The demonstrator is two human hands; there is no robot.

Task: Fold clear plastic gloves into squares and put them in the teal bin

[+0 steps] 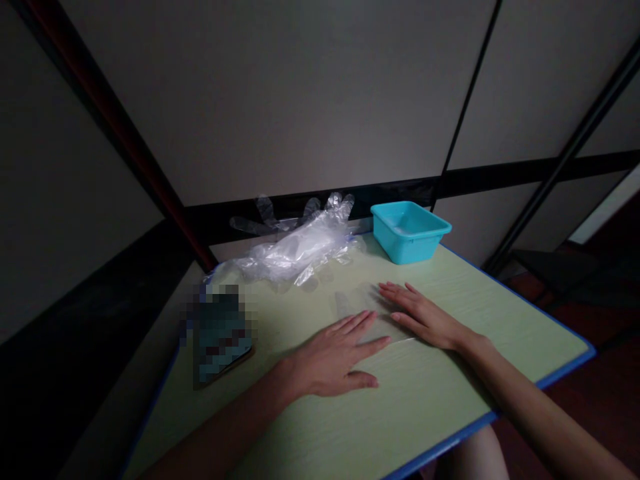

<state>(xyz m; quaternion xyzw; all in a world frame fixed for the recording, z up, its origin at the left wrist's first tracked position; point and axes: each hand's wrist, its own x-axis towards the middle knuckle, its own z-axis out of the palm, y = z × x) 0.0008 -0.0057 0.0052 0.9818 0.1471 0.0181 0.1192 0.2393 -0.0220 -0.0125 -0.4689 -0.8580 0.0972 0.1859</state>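
A thin clear plastic glove (pixel 385 328) lies flat on the pale green table, partly covered by both hands. My left hand (pixel 335 353) rests palm down over its left side, fingers stretched and thumb apart. On its right side lies my right hand (pixel 425 313), also palm down with fingers extended. Neither hand grips anything. Beyond them a heap of clear disposable gloves (pixel 300 247) sits at the table's back edge, with several finger shapes sticking up.
A turquoise plastic basket (pixel 407 230) stands at the back right corner. At the left edge is a blurred-out, phone-like object (pixel 223 340). The table (pixel 480 300) has a blue edge, and cabinet panels (pixel 310 100) rise close behind it.
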